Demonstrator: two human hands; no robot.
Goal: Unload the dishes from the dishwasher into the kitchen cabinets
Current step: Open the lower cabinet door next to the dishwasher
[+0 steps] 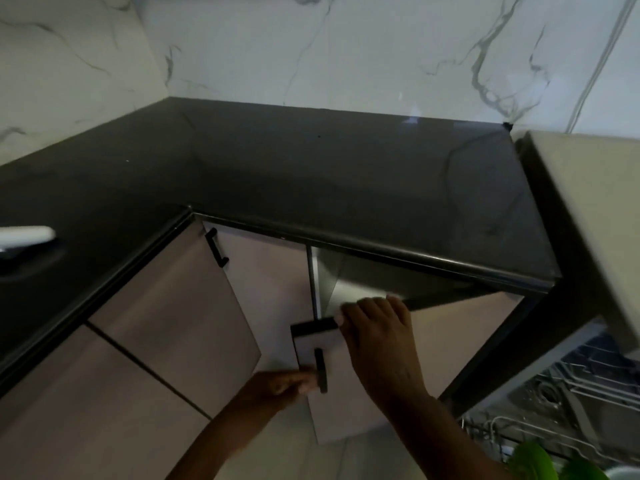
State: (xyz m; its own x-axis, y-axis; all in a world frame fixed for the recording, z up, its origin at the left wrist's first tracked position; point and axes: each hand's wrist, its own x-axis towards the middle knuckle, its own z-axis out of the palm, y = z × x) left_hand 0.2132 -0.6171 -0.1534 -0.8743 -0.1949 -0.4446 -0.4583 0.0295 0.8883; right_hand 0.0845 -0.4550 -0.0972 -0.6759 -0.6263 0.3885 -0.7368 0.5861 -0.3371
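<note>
A pale lower cabinet door (332, 344) with a black handle (320, 370) stands partly swung out under the dark countertop (311, 168). My right hand (377, 330) grips the door's top edge, fingers hooked over it. My left hand (284, 386) holds the door's left edge beside the handle. Behind the door the cabinet's pale inside (349, 282) shows. The open dishwasher (571, 393) sits at the lower right, its wire racks visible. No dish is in either hand.
A second cabinet door (180, 306) with a black handle (216, 247) angles out to the left. A green item (533, 462) and a white one (623, 474) lie at the bottom right. A pale panel (588, 220) juts in at the right. A white object (27, 233) is on the left counter.
</note>
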